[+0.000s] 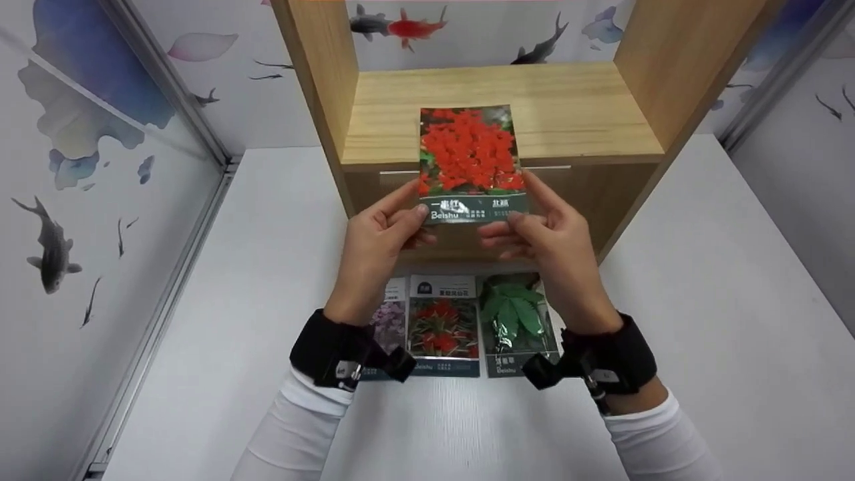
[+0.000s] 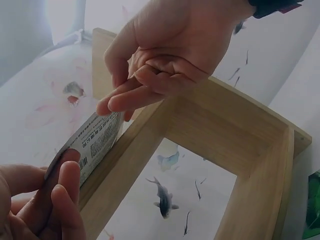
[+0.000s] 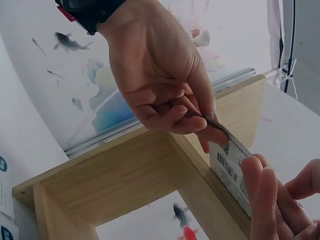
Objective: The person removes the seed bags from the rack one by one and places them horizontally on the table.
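1. Black wrist straps sat nearest to me, one on each of my white sleeves, over the near part of the white tabletop (image 1: 220, 321).
2. Beyond the straps, three seed packets lay flat side by side near the middle of the tabletop: a purple-flower packet (image 1: 391, 317) half hidden under my left wrist, a red-flower packet (image 1: 443, 325) in the centre, and a green-leaf packet (image 1: 516, 324) on the right, its right edge tucked beside my right wrist.
3. Up in the air I held a fourth one, the red-bloom packet (image 1: 471, 164), upright and facing me, above the three flat ones and in front of the wooden shelf (image 1: 561, 110).
4. My left hand (image 1: 374, 250) pinched the packet's lower left corner, thumb on the printed front and fingers curled behind it.
5. My right hand (image 1: 558, 240) pinched the lower right corner the same way, thumb in front, fingers folded behind.
6. From the left wrist view the packet's back (image 2: 97, 145) showed a barcode and small print, with my right hand (image 2: 170, 55) gripping its far edge.
7. From the right wrist view the same printed back (image 3: 230, 170) ran between my left hand's fingers (image 3: 170, 117) above and my right fingers (image 3: 265, 200) below.
8. The shelf stood at the far edge of the tabletop, an open box of pale wood; the packet's top half overlapped its inner floor in my head view.
9. Fish-patterned wall panels (image 1: 53, 247) closed in the tabletop on the left, right and far sides.
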Demonstrator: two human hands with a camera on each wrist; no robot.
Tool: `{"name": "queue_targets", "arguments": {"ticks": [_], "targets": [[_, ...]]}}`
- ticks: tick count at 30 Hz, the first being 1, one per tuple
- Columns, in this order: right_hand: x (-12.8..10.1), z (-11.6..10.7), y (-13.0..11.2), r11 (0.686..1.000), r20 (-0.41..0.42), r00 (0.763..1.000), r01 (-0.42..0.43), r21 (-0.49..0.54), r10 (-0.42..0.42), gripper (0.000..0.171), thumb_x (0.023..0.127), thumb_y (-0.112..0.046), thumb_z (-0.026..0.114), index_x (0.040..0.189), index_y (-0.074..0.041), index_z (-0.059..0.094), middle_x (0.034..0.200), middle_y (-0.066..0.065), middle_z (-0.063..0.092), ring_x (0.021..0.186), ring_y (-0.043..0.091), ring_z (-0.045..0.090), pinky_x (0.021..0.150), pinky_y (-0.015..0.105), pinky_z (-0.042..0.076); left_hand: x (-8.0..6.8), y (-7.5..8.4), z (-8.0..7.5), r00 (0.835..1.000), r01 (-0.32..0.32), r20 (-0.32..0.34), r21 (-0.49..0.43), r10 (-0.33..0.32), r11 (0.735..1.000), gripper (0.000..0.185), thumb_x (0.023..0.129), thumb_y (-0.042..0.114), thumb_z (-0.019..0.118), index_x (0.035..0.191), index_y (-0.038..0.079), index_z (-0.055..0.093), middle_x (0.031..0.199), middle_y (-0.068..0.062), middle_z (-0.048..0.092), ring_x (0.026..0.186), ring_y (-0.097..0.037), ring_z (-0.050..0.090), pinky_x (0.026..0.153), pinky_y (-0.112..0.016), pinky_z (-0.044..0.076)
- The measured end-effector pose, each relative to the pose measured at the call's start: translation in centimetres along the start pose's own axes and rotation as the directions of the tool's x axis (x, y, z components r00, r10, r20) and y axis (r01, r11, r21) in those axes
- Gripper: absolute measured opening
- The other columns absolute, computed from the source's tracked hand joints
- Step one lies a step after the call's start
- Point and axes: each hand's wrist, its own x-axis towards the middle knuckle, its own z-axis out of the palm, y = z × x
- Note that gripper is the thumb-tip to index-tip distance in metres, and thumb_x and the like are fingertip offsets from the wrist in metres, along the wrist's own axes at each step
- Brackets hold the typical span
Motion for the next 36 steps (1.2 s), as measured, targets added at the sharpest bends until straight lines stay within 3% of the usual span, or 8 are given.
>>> {"name": "queue_targets", "arguments": {"ticks": [10, 17, 23, 27, 36], "targets": [[-2.4, -1.3, -1.1, 1.000, 0.093, 0.996, 0.011, 0.022, -0.013, 0.061, 0.093, -0.001, 0.045, 0.146, -0.023, 0.024, 0.074, 0.014, 0.068, 0.067, 0.024, 0.066, 0.057, 0.027, 0.051, -1.8, 0.5, 0.4, 0.983, 0.035, 0.181, -0.068, -0.022, 0.997, 0.058, 0.089, 0.020, 0.062, 0.141, 0.018, 0.037, 0.070, -0.006, 0.059, 0.075, -0.021, 0.059, 0.081, -0.033, 0.049], [-5.3, -3.0, -1.1, 0.999, 0.185, 0.983, -0.001, -0.041, 0.008, 0.066, 0.093, -0.002, 0.046, 0.149, -0.020, 0.016, 0.071, 0.015, 0.068, 0.064, 0.024, 0.067, 0.054, 0.028, 0.052, -3.7, -0.7, 1.1, 0.937, 0.097, 0.340, -0.034, -0.079, 0.995, 0.067, 0.090, 0.021, 0.060, 0.145, 0.025, 0.024, 0.072, -0.006, 0.058, 0.073, -0.019, 0.056, 0.078, -0.032, 0.048], [-7.2, -3.3, -1.5, 0.991, 0.109, 0.992, -0.043, -0.129, 0.057, 0.065, 0.092, -0.002, 0.047, 0.146, -0.028, 0.022, 0.069, 0.018, 0.067, 0.063, 0.031, 0.065, 0.052, 0.034, 0.051, -4.9, -1.5, 1.8, 0.925, 0.091, 0.374, -0.059, -0.062, 0.994, 0.066, 0.091, 0.019, 0.059, 0.146, 0.025, 0.023, 0.073, -0.006, 0.059, 0.071, -0.017, 0.058, 0.072, -0.030, 0.050], [-8.4, -3.5, -1.6, 0.982, 0.066, 0.994, -0.072, -0.172, 0.084, 0.067, 0.091, 0.001, 0.046, 0.145, -0.032, 0.024, 0.069, 0.020, 0.066, 0.064, 0.034, 0.065, 0.052, 0.036, 0.051, -5.5, -1.6, 2.2, 0.917, 0.087, 0.396, -0.094, -0.043, 0.992, 0.066, 0.091, 0.018, 0.058, 0.146, 0.026, 0.023, 0.072, -0.006, 0.058, 0.070, -0.017, 0.057, 0.074, -0.031, 0.051], [-9.5, -4.9, -0.6, 0.964, 0.069, 0.990, -0.104, -0.243, 0.124, 0.069, 0.093, 0.000, 0.046, 0.145, -0.037, 0.020, 0.073, 0.020, 0.068, 0.067, 0.034, 0.065, 0.056, 0.036, 0.052, -6.0, -2.9, 3.1, 0.905, 0.091, 0.422, -0.067, -0.055, 0.994, 0.064, 0.092, 0.020, 0.057, 0.146, 0.028, 0.022, 0.074, -0.005, 0.061, 0.072, -0.016, 0.059, 0.078, -0.033, 0.052]]}}
